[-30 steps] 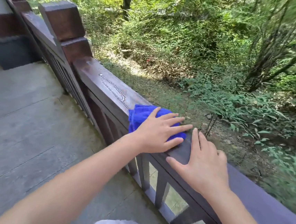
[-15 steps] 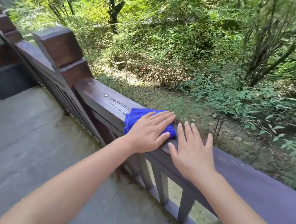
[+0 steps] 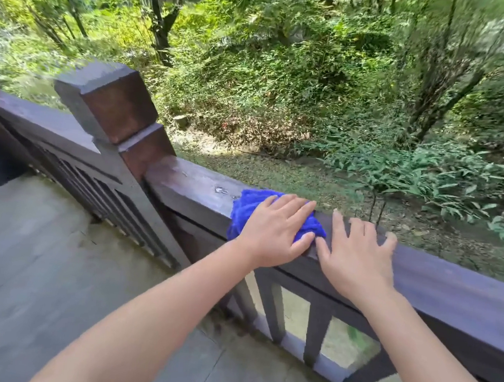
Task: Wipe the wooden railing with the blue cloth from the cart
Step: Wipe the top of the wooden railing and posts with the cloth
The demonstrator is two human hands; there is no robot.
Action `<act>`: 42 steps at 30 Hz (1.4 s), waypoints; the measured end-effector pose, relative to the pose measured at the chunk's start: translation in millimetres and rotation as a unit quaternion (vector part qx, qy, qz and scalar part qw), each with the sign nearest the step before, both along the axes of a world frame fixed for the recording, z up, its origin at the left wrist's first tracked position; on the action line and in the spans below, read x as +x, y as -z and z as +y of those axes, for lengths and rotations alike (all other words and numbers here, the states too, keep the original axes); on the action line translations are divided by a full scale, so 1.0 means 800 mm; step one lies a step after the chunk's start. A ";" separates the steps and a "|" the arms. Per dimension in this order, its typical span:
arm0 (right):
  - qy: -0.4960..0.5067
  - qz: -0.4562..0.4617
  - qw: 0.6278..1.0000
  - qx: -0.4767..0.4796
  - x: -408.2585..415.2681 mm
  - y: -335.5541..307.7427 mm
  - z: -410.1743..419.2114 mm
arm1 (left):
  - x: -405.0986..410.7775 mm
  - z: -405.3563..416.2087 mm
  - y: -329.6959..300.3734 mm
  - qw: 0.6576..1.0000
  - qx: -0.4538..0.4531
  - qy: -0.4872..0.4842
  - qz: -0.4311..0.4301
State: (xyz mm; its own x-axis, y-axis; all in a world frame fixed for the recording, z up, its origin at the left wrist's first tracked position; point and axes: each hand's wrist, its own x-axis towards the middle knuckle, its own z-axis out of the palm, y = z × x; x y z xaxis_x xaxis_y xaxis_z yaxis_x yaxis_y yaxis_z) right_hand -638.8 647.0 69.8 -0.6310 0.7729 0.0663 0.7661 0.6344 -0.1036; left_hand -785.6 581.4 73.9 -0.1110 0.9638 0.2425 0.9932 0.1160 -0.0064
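Observation:
A dark brown wooden railing (image 3: 189,185) runs from the left post down to the lower right. The blue cloth (image 3: 243,208) lies bunched on its top rail. My left hand (image 3: 274,230) presses flat on the cloth, fingers stretched toward the far edge. My right hand (image 3: 355,256) rests flat on the bare rail just right of the cloth, fingers spread, its thumb close to the left hand's thumb. Small water droplets (image 3: 221,190) sit on the rail left of the cloth. No cart is in view.
A thick square wooden post (image 3: 114,106) stands at the railing's left end, with another railing section beyond it. Grey stone paving (image 3: 37,262) lies on my side. Beyond the rail the ground drops to bushes and trees. Balusters (image 3: 273,310) run under the rail.
Both hands and the cloth have slid left along the rail toward the post, and the streak of water left of the cloth has shrunk. The camera has turned right and upward.

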 end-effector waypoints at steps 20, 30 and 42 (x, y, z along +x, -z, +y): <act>-0.118 0.019 0.993 -0.006 -0.093 0.001 -0.019 | -0.135 -0.039 -0.004 1.000 -0.011 -0.023 -0.002; -0.058 0.020 0.998 0.004 -0.187 -0.004 -0.052 | -0.244 -0.070 -0.005 0.997 0.010 -0.080 -0.003; -0.026 -0.014 0.999 0.025 -0.235 0.001 -0.061 | -0.318 -0.063 0.002 0.981 -0.024 -0.176 -0.072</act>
State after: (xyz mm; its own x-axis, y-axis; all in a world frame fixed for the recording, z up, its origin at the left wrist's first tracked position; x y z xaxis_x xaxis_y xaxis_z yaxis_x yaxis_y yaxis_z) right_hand -827.1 597.9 69.3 -0.6729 0.7349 0.0846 0.7337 0.6776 -0.0499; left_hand -1039.8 531.0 72.1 -0.4689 0.8694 0.1555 0.8827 0.4550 0.1179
